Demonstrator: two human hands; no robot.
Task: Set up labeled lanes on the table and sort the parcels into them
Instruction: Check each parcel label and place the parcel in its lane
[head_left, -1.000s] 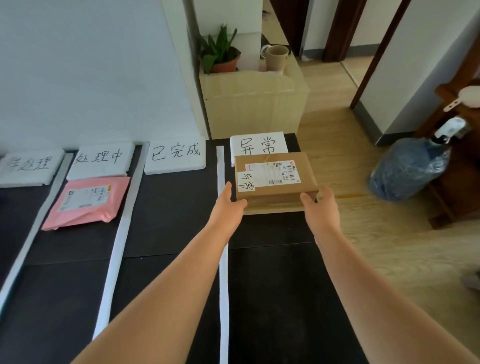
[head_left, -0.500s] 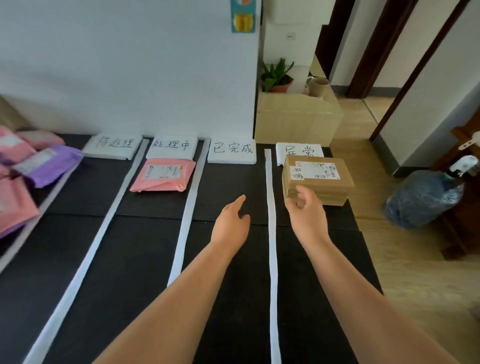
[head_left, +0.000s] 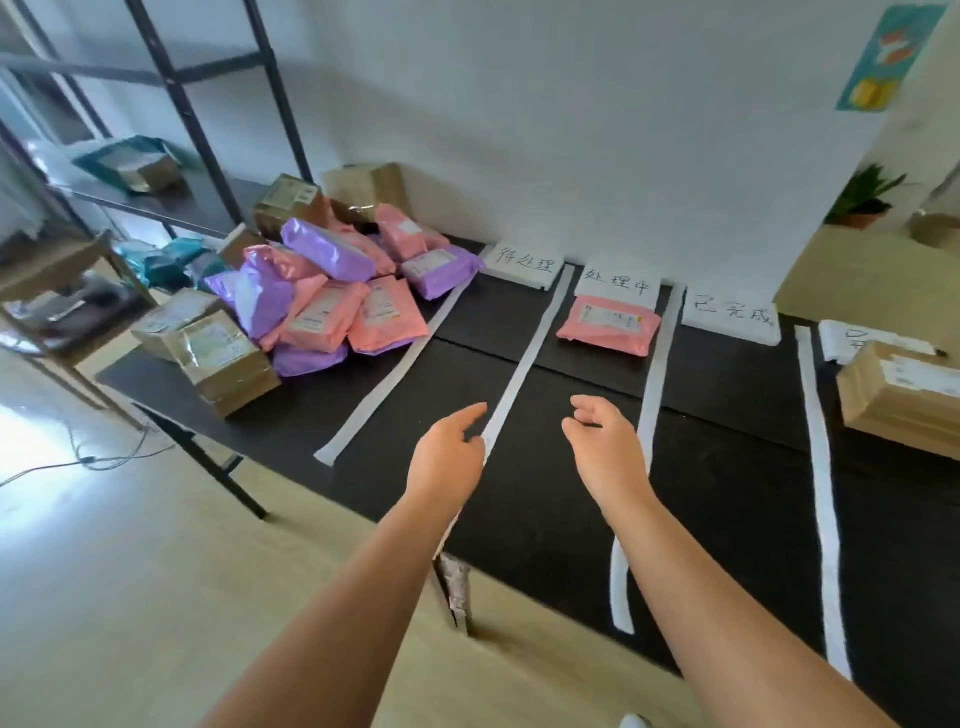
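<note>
Black tabletop (head_left: 727, 493) is lying under both hands, and they are holding nothing. The left hand (head_left: 447, 457) is hovering over a white strip (head_left: 519, 374), its grip spread and the fingers pointing loosely forward. The right hand (head_left: 608, 452) is hanging near the next strip, its grip loose and half curled, pinching nothing.

Further out, two lanes are carrying parcels. A pink mailer (head_left: 610, 325) is lying in the second lane, just in front of its label card (head_left: 618, 283). A brown carton (head_left: 898, 395) is sitting in the rightmost lane, partly cut off by the frame edge. The first and third lanes are showing only their cards.

At the far left end, the unsorted pile (head_left: 322, 301) is waiting: pink and purple mailers are leaning on each other, with taped cartons (head_left: 223, 358) near the corner and more behind.

I am judging that the mailers are light, soft and a little slippery, so it is better to take one from the top of the heap, with the thumb above and the fingers under its flat side. Pulling a low one is probably making the others slide. The cartons are looking stiff and heavier, so they are asking for two hands on opposite sides.
</note>
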